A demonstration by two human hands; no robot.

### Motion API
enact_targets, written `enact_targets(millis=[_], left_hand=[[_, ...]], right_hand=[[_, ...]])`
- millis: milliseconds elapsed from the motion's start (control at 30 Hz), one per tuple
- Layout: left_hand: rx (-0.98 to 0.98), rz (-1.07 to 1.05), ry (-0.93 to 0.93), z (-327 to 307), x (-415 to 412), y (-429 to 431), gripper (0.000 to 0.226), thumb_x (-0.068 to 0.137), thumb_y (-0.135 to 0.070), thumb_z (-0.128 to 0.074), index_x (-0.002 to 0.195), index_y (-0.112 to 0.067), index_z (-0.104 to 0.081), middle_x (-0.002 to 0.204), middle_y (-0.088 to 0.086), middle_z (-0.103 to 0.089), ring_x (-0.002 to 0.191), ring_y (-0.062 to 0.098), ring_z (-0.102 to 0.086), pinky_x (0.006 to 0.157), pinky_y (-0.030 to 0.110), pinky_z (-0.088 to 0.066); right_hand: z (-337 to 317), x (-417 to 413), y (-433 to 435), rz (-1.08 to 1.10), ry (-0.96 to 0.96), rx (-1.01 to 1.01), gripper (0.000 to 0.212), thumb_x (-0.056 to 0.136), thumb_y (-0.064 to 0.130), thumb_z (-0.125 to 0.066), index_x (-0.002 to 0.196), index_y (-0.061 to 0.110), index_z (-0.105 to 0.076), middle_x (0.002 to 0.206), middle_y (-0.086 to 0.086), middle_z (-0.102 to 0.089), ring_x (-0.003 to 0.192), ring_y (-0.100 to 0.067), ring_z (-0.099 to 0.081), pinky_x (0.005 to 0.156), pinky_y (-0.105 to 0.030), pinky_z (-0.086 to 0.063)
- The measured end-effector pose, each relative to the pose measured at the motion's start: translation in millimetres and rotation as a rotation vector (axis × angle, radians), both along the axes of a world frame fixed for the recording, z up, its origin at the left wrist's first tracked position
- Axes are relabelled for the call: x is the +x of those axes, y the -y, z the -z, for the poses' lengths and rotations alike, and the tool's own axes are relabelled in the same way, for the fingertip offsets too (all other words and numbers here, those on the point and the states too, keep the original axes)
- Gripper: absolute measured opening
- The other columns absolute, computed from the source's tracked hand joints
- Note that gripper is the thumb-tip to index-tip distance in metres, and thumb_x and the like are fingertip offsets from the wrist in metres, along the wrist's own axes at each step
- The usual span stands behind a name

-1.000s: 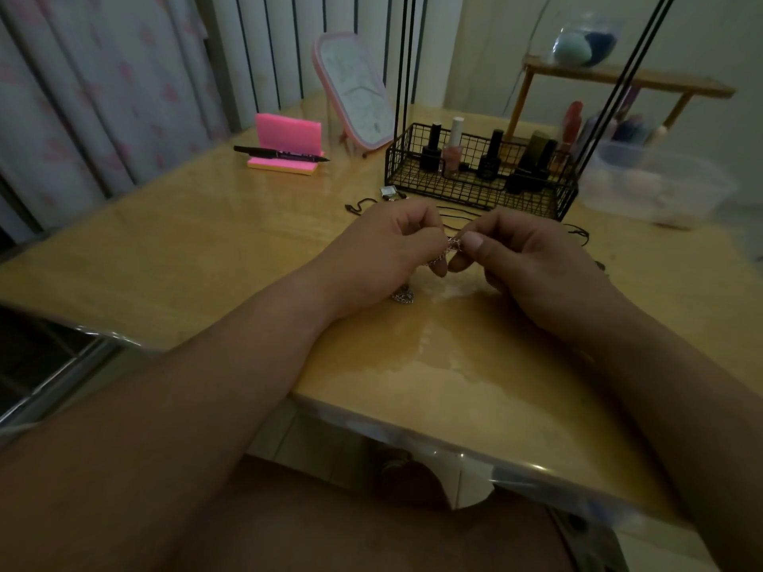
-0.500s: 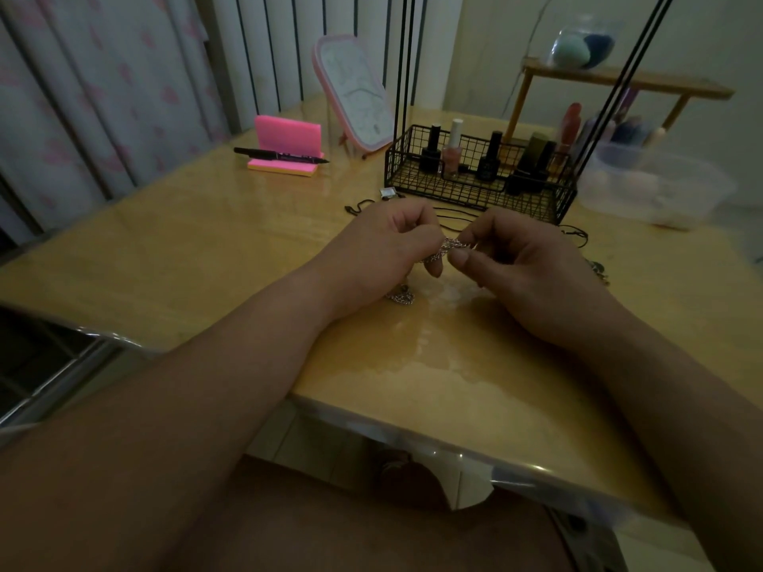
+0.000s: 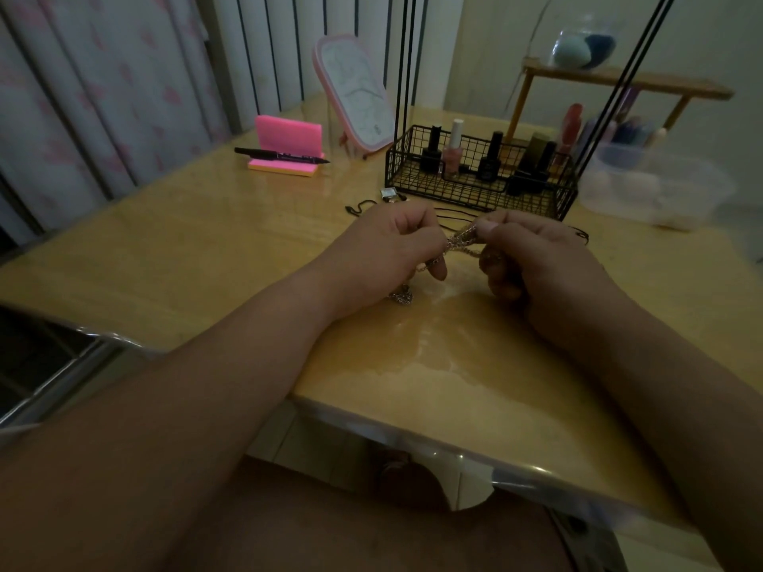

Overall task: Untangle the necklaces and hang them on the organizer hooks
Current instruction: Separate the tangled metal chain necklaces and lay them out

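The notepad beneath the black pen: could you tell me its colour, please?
The notepad is bright pink, clearest in the head view.

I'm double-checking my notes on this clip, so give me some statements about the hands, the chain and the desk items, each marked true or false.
1. The left hand and the right hand both pinch the silver chain necklace. True.
2. The black pen lies in the black wire basket. False: it rests across the pink sticky-note pad.
3. Nail polish bottles stand in the black wire basket. True.
4. The pink-framed mirror lies flat on the table. False: it stands tilted.
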State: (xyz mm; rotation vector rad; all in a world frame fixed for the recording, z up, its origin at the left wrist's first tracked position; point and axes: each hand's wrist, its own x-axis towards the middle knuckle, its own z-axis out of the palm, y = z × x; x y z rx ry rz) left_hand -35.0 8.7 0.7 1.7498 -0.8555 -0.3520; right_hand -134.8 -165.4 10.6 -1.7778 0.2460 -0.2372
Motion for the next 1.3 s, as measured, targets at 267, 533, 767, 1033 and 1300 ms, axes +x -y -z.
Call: enact_targets(millis=[267,533,767,1033,1300], left_hand=[[-0.007,0.008,0.002,-1.7,-2.4,-0.9,0.016,0.099,-0.011,-0.057,0.083,-0.013,-0.058,0.08,0.006,-0.077,0.057,0.016,-0.043,0.054,0.028,-0.038],[-0.021,-0.006,-0.014,-1.1,-0.9,-1.2,0.015,0.098,-0.01,-0.057,0.082,-0.011,-0.058,0.084,0.008,-0.077,0.056,0.012,-0.047,0.051,0.025,-0.042],[0.019,0.001,0.034,-1.0,-1.7,-0.5,0.022,0.098,-0.009,-0.057,0.076,-0.013,-0.058,0.074,-0.004,-0.075,0.054,0.003,-0.05,0.055,0.019,-0.04],[0.042,-0.008,0.039,-6.2,-6.6,0.2,0.022,0.097,-0.007,-0.055,0.075,-0.011,-0.058,0.06,-0.013,-0.069,0.07,0.031,-0.061,0.062,0.027,-0.044],[-0.036,-0.048,-0.006,-0.8,2.7,-1.4,0.022,0.098,-0.009,-0.055,0.077,-0.011,-0.055,0.074,0.0,-0.074,0.069,0.011,-0.065,0.07,0.027,-0.047]], right_hand=[[-3.7,-1.1,0.1,-0.105,-0.102,0.206,0.02,0.103,0.02,-0.049,0.096,0.012,-0.067,0.074,0.005,-0.06,0.063,-0.008,-0.046,0.054,-0.027,-0.028],[-2.0,0.1,2.8,-0.114,-0.132,-0.039,0.023,0.091,0.024,-0.069,0.068,0.023,-0.071,0.066,0.0,-0.049,0.059,-0.015,-0.039,0.054,-0.029,-0.031],[-1.0,5.8,2.6,0.219,0.003,0.053,0.055,0.105,0.051,-0.048,0.062,0.019,-0.06,0.072,-0.003,-0.063,0.054,-0.013,-0.041,0.049,-0.03,-0.029],[-6.3,7.0,5.8,0.176,-0.02,0.475,0.07,0.102,0.072,-0.024,0.069,0.015,-0.05,0.075,-0.006,-0.064,0.054,-0.016,-0.043,0.048,-0.028,-0.021],[-7.6,2.7,12.5,0.303,0.023,0.466,0.076,0.101,0.075,-0.022,0.059,0.017,-0.047,0.068,-0.005,-0.064,0.067,-0.016,-0.052,0.05,-0.027,-0.031]])
